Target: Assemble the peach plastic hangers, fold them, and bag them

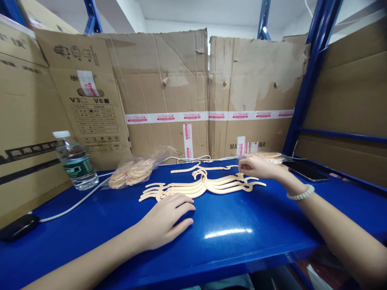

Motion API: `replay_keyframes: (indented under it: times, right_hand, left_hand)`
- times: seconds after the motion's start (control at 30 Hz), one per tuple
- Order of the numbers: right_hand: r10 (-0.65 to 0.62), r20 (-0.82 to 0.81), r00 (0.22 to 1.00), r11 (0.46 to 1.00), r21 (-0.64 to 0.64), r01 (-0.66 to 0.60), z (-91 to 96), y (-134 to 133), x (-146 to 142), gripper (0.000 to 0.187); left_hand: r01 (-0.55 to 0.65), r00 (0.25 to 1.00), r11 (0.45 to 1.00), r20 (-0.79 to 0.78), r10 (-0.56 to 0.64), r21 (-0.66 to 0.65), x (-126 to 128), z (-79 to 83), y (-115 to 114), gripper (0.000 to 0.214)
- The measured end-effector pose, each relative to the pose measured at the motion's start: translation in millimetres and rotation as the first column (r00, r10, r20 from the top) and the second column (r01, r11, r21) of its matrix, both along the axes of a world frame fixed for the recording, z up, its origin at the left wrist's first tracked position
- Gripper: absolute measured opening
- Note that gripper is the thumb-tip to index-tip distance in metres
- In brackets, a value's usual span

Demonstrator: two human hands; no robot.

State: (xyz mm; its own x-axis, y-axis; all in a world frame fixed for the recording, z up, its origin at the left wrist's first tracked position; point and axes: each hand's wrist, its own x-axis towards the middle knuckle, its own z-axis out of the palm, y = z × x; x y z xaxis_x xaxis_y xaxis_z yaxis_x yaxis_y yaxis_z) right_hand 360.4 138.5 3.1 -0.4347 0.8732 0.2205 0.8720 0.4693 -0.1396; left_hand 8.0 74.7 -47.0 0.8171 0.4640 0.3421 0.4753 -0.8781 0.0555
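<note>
Several cream plastic clothes hangers (187,188) lie overlapped in a row in the middle of the blue shelf, hooks pointing to the back. Behind them lies another cream hanger (184,169), its right end running up to my right hand. My left hand (171,217) rests palm down at the near left edge of the row, fingers stretched out and slightly apart, holding nothing. My right hand (256,167) is at the right ends of the hangers, fingers curled in a pinch at a hanger end. The fingers partly hide what lies between them.
A clear bag of cream hangers (133,173) lies at left, with another bag (267,156) behind my right hand. A water bottle (77,163), a black device (18,226) with a white cable (74,205), and a phone (308,171) are on the shelf. Cardboard sheets (163,96) wall the back.
</note>
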Motion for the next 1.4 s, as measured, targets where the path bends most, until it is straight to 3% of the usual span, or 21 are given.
replay_keyframes:
  times: [0.23, 0.4, 0.57, 1.4]
  right_hand:
    - [-0.014, -0.043, 0.999, 0.999, 0.038, 0.016, -11.2, 7.0, -3.7, 0.014]
    - [0.049, -0.124, 0.991, 0.960, 0.280, -0.012, -19.4, 16.9, -2.0, 0.038]
    - [0.101, -0.152, 0.983, 0.924, 0.381, -0.036, -20.6, 18.6, -2.3, 0.042]
    - [0.055, -0.181, 0.982, 0.942, 0.335, 0.009, -19.3, 15.4, -6.4, 0.045]
  left_hand:
    - [0.095, 0.994, 0.996, 0.053, -0.094, -0.001, -0.6, -0.5, -0.3, 0.037]
    - [0.152, 0.987, 0.988, 0.045, -0.153, 0.013, -1.2, -2.8, 0.7, 0.044]
    - [0.176, 0.983, 0.984, 0.043, -0.177, 0.033, -0.7, -2.6, 0.2, 0.046]
    - [0.174, 0.982, 0.985, 0.074, -0.174, 0.011, -4.1, -7.4, 4.4, 0.046]
